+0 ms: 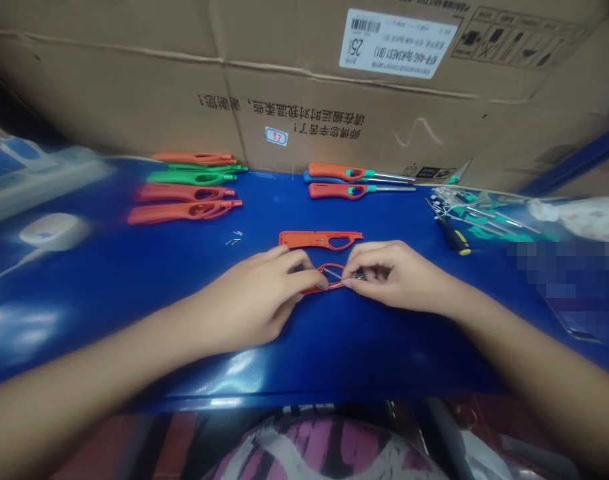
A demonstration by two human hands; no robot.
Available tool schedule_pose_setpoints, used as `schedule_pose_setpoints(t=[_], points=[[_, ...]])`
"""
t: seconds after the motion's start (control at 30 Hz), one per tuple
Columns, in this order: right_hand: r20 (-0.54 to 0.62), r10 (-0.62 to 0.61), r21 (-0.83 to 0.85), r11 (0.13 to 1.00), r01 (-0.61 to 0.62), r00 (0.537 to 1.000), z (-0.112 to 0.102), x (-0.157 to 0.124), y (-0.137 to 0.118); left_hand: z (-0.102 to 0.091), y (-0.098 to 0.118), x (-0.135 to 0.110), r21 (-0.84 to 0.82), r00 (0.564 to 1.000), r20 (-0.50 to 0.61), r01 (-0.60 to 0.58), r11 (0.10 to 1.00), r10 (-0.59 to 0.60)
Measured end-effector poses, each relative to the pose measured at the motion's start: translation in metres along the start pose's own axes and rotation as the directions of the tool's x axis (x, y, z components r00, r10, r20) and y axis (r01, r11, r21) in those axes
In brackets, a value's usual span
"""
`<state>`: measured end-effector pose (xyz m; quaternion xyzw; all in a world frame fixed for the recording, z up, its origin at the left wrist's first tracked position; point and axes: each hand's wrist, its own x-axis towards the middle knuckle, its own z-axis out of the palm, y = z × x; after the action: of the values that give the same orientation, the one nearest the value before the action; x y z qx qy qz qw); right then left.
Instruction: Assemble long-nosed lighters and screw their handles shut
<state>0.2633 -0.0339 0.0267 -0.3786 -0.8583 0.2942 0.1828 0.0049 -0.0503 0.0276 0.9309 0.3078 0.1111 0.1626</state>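
Observation:
My left hand (269, 293) grips the handle end of a red lighter shell half (331, 267) close above the blue table. At the shell's other end, my right hand (389, 273) pinches with thumb and forefinger; a thin part runs there, but I cannot make out exactly what it is. Just beyond my hands lies a second orange-red shell half (314, 239), flat and open side up. Several small screws (235, 237) are scattered to its left. My fingers hide much of the held shell.
Red and green lighter shells (189, 212) lie in a row at back left. Assembled long lighters (337, 191) rest near the cardboard box (149, 93). To the right are a black-yellow screwdriver (454, 237) and a pile of metal tubes with teal parts (489, 217). A white device (54, 230) sits left.

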Motion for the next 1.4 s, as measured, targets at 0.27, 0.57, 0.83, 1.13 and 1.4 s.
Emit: schedule_pose_setpoints(t=[0.27,0.57,0.83,1.13,1.4], points=[[0.005,-0.021,-0.002,1.0,0.021,1.0,-0.001,0.0001,0.0003,0.0002,-0.0003,-0.0012,-0.027,1.0,-0.01,-0.011,1.0,0.011],[0.008,-0.004,-0.011,1.0,0.004,1.0,-0.0011,0.0005,0.0005,0.0002,0.0023,0.0006,-0.046,1.0,-0.019,0.01,0.999,-0.01],[0.008,-0.009,-0.015,1.0,0.01,1.0,-0.0007,0.0004,0.0003,-0.0008,0.0027,0.0012,-0.064,0.999,-0.03,0.013,0.998,-0.015],[0.016,0.017,-0.023,1.0,-0.017,1.0,-0.0009,0.0006,0.0004,0.002,0.0015,0.002,-0.121,0.999,-0.025,0.034,0.992,-0.037],[0.015,0.029,-0.031,0.999,-0.028,0.999,-0.0005,0.0013,-0.0016,0.0063,0.0014,0.0006,-0.21,0.997,-0.042,0.06,0.976,-0.07]])
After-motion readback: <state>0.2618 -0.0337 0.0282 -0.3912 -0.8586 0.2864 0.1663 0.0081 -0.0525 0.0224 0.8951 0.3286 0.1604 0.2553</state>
